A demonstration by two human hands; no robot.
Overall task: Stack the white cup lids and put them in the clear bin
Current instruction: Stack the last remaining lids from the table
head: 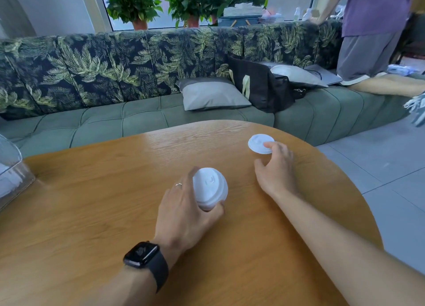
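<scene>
Left hand [184,211] gripped the lid stack [210,187] mid-tabletop [92,213]. Right hand [276,168], uncurled, fingertip touching the single loose lid [258,143] lying flat just beyond it. Clear bin [13,174] sat far left.

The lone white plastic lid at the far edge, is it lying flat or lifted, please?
The white plastic lid lies flat on the wooden table; the right hand's fingertip touches its rim.

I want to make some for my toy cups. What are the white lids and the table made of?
The stack of lids in the left hand and the single lid look like thin moulded plastic: matte white, slightly see-through, with pressed rims. The table looks like wood or wood veneer, with visible grain and a soft sheen.
</scene>
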